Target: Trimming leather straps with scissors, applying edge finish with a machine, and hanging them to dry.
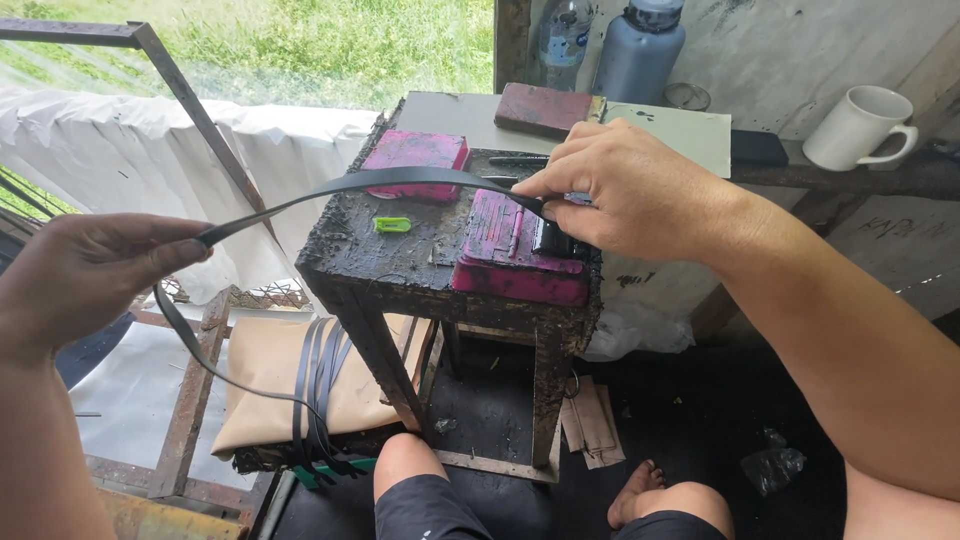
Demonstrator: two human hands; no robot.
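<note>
Black and glossy, a long thin strap (330, 190) arcs between both hands above a grimy, tar-caked stool (345, 262). To the left of the stool, the left hand (85, 275) has thumb and fingers closed together on the strap, pinching it near one end; the palm turns inward, the forearm rising from the lower left corner. Below that hand the strap's loose tail loops down and runs toward a tan cushion (265, 375) lying at the stool's left foot, where several more black strips (318, 395) lie across it. Behind, left of the stool, a white cloth (150, 150) hangs over a rusted metal frame (190, 110).

On the stool's top sit a pink block (415, 152) at the back, a small green piece (392, 225) in the middle, and a larger pink block (505, 255) at the front right edge. Over that larger block the right hand (625, 190) is bent at the wrist, knuckles up, fingertips clamped on the strap's other end and pressing it down against a dark object that is mostly hidden under the hand. Its forearm crosses in from the lower right.

Behind the stool stand a clear bottle (562, 35) and a grey bottle (640, 50); right of it, on a ledge, a white mug (858, 125). Bare knees (415, 465) show beneath the stool.
</note>
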